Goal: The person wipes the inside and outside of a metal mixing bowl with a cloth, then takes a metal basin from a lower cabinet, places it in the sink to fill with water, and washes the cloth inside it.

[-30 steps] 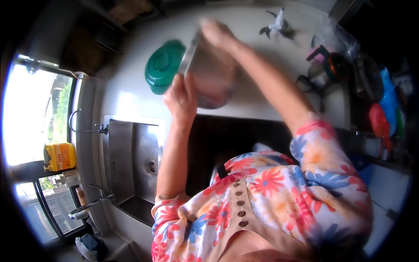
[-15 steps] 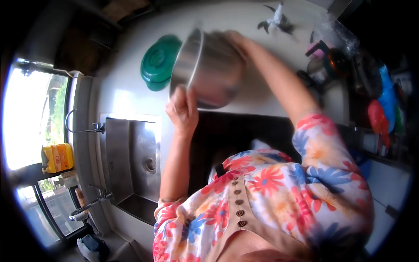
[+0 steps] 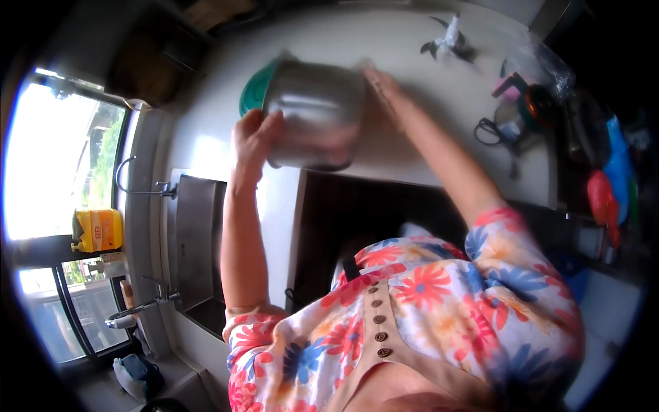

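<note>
A large steel pot point(image 3: 314, 113), blurred, is tipped on its side above the counter, its mouth turned left. My left hand point(image 3: 255, 136) grips the pot near its rim, fingers closed. My right hand point(image 3: 386, 90) is beside the pot's base with fingers stretched out; the blur hides whether it touches. Behind the pot, a green lid or basin point(image 3: 257, 90) is partly covered.
The pale counter point(image 3: 425, 147) holds a white-and-dark bird-like object point(image 3: 449, 40) and a glass kettle point(image 3: 515, 117) at right. A steel sink point(image 3: 199, 240) with taps lies at left. A yellow jug point(image 3: 99, 230) stands by the window.
The pot has turned, its base now more to the right, and shifted slightly left, covering more of the green thing. My right hand has moved from the pot's upper side to its base.
</note>
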Tool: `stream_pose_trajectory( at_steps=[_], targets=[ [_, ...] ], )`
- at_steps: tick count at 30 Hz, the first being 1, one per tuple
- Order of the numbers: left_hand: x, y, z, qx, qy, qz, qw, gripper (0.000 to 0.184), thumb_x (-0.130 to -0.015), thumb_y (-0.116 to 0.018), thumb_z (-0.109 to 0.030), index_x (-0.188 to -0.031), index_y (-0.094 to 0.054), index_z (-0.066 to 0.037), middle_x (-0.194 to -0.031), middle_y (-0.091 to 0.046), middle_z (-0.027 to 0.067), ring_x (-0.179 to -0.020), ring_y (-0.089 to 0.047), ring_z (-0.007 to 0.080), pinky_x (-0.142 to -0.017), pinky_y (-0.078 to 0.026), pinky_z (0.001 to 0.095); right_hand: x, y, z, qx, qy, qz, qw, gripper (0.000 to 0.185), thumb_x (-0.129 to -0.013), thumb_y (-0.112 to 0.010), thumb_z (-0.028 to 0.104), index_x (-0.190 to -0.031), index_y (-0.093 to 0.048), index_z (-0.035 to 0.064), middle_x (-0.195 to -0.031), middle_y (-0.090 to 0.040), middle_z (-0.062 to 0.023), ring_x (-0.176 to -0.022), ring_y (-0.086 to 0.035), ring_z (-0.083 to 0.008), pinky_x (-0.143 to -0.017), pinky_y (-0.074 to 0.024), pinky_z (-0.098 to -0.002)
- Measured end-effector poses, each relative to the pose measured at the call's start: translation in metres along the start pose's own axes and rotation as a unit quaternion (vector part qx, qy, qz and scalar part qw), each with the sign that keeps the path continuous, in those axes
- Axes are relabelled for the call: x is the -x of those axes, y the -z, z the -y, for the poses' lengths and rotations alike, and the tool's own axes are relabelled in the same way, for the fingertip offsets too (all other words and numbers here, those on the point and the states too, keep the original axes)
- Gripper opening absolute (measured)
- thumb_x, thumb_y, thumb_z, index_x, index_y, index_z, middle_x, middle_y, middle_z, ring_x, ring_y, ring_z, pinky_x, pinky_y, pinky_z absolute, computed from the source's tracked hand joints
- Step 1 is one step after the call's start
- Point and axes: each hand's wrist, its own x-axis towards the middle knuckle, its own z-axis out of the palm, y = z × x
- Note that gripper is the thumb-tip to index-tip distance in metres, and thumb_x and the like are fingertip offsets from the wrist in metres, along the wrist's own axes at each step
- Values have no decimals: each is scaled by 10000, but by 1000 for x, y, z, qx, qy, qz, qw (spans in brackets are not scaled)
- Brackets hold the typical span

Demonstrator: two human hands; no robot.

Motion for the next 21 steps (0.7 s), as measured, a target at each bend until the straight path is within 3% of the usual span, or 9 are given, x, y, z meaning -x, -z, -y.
stream_pose_trajectory(
  at_steps=[1, 4, 6, 8, 9, 13, 16, 19, 21],
  targets=[
    [-6, -5, -6, -15, 6, -23, 1000, 448, -812, -534, -393, -976, -560, 23, -769, -592, 138, -665, -585, 223, -635, -495, 350, 13, -5, 44, -148, -184, 13, 972, 309, -758, -531, 316, -808, -576, 14, -690, -567, -47, -652, -553, -171, -645, -445, -277],
    [-24, -14, 0, -20, -8, -91, 996, 424, -854, -492, -391, -842, -606, 18, -644, -577, 93, -562, -539, 179, -542, -448, 314, 30, -21, 84, -19, -83, 19, 996, 307, -816, -453, 268, -836, -574, -13, -711, -598, -117, -693, -593, -213, -668, -460, -308],
    [-20, -20, -11, -52, -19, -122, 991, 415, -862, -477, -381, -797, -605, 8, -616, -568, 103, -546, -526, 187, -534, -431, 324, 56, -33, 117, 128, 124, 10, 984, 288, -838, -428, 233, -868, -582, -8, -758, -610, -159, -718, -609, -248, -664, -472, -320],
    [-14, -29, -13, -100, -27, -132, 986, 407, -868, -462, -370, -762, -594, 1, -602, -557, 123, -539, -522, 208, -537, -421, 340, 60, -45, 119, 375, 449, -129, 801, 276, -840, -430, 220, -883, -585, -5, -822, -613, -185, -736, -616, -269, -636, -485, -338],
    [-14, -30, -14, -129, -36, -136, 982, 403, -871, -455, -363, -750, -584, -1, -601, -552, 138, -540, -525, 225, -544, -420, 350, 65, -35, 138, 402, 472, -125, 775, 268, -837, -431, 209, -881, -588, -5, -790, -617, -199, -713, -619, -288, -624, -490, -366],
    [1, -48, -29, -212, -87, -150, 962, 365, -881, -419, -309, -708, -528, -7, -650, -547, 215, -617, -529, 383, -589, -413, 427, 16, -29, 150, 302, 44, 163, 938, 327, -814, -402, 199, -719, -601, -43, -689, -600, -224, -700, -617, -332, -678, -483, -403],
    [-1, -52, -31, -224, -109, -156, 956, 357, -887, -411, -280, -692, -518, -1, -668, -553, 220, -647, -529, 402, -598, -420, 431, -39, -36, 109, 214, -14, 193, 957, 338, -797, -393, 218, -795, -623, -29, -788, -604, -231, -754, -606, -344, -715, -464, -392],
    [-5, -47, -34, -230, -125, -161, 952, 349, -887, -408, -256, -691, -517, 11, -669, -553, 222, -653, -535, 400, -601, -426, 428, -11, -40, 138, 272, 63, 146, 949, 349, -804, -392, 199, -686, -598, -58, -718, -594, -253, -718, -607, -351, -706, -478, -402],
    [-6, -47, -32, -202, -116, -163, 959, 331, -878, -410, -232, -695, -522, 20, -672, -551, 228, -658, -540, 398, -603, -428, 426, 33, -48, 165, 324, 186, 128, 919, 282, -810, -414, 173, -792, -579, -55, -801, -591, -252, -855, -573, -370, -799, -435, -426]
  ],
)
